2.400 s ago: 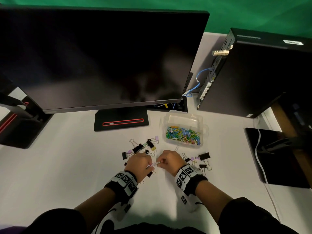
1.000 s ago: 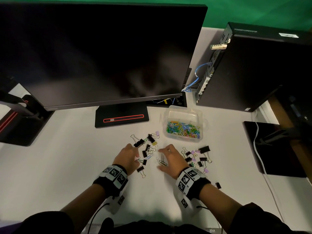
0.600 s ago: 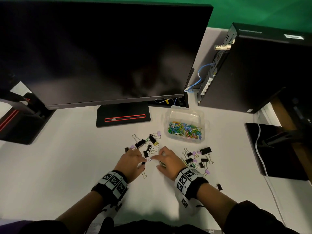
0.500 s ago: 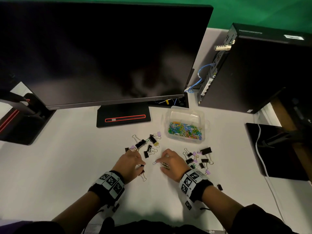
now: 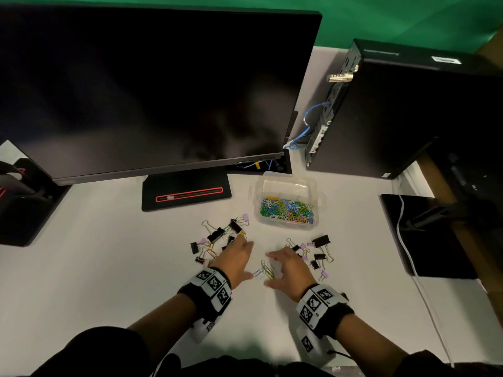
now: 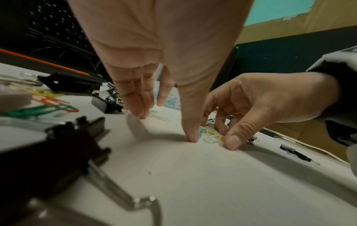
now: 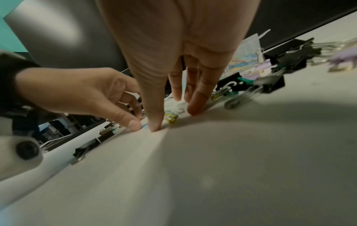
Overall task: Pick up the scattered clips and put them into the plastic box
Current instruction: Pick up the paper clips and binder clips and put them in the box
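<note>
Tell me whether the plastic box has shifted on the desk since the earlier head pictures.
No. The plastic box sits in the same spot, just right of the monitor base and in front of the computer tower; only the camera moved.

A left hand [image 6: 164,50] reaches down to a white surface [image 6: 193,183], its thumb tip and fingers [image 6: 135,105] pressed against it. Just beside the thumb, a small cluster of paper clips [image 6: 212,138] lies between it and the right hand [image 6: 270,104], whose curved thumb and fingers touch the surface around the cluster. Black binder clips [image 6: 106,104] and green, red and yellow paper clips [image 6: 42,107] lie to the left; one binder clip [image 6: 73,152] looms blurred in the foreground.
</note>
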Motion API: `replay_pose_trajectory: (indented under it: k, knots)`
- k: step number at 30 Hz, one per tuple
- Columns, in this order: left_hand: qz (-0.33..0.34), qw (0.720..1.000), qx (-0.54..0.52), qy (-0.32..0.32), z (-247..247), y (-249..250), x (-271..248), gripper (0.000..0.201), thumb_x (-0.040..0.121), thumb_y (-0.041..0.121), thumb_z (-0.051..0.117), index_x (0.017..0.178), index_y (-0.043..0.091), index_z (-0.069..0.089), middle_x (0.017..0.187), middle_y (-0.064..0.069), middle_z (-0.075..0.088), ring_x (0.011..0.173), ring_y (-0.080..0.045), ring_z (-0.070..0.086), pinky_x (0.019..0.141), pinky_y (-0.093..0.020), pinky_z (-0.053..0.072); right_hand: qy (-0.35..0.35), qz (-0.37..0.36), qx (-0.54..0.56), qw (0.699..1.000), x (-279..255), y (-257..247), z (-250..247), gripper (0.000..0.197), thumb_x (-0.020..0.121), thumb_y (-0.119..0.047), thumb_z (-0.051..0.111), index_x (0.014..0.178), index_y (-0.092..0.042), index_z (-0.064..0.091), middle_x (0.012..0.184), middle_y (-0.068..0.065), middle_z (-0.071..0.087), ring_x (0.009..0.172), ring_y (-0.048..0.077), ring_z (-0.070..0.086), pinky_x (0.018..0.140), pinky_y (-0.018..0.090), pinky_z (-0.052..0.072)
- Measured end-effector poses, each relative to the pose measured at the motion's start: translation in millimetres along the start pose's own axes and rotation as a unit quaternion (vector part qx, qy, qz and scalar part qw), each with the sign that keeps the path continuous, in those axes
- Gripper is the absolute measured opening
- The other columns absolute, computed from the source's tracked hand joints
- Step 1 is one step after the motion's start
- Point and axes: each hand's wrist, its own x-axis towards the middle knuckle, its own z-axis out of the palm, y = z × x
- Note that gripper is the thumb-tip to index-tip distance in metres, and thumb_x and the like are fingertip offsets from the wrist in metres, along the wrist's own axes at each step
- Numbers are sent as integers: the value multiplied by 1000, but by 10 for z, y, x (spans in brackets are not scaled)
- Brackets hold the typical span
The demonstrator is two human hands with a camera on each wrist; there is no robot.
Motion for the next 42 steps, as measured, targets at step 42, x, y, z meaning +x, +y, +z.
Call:
replay_pose_trajectory:
  k: [42]
  knots:
    - [-6,997,-72,-4,41,168,151,41,86,-3,48,125,10,47,119,-9,59,110,-22,55,93,-27,44,-23,-7,42,999,56,52,-206,11,65,-2,70,73,-9,69,59,-18,52,53,-4,49,56,4,38]
